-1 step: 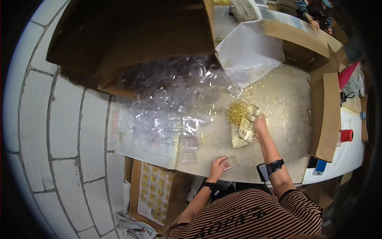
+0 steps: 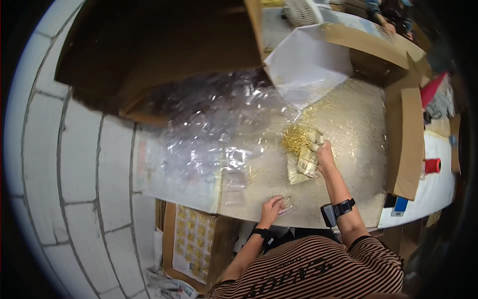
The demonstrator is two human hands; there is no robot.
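My left hand (image 2: 272, 209) is near the table's front edge, its fingers closed on a small clear plastic box (image 2: 287, 208). Farther right and forward, my right hand (image 2: 325, 156) grips a creased, pale yellowish packet (image 2: 307, 164) with dark print. Against the packet's far left side lies a heap of thin gold pins (image 2: 297, 138); whether they spill from it I cannot tell. Two clear plastic boxes (image 2: 235, 198) lie on the table left of my left hand. Beyond them spreads a large pile of similar clear boxes (image 2: 209, 129).
A big open cardboard box (image 2: 164, 45) stands over the pile at far left. Cardboard walls (image 2: 404, 144) edge the table's right side. Below the left front edge, a carton (image 2: 194, 241) holds rows of gold-filled boxes. A white fan (image 2: 301, 12) and a co-worker's hand (image 2: 389, 28) are at the back.
The whole view has shifted slightly. Both hands keep their places and their holds.
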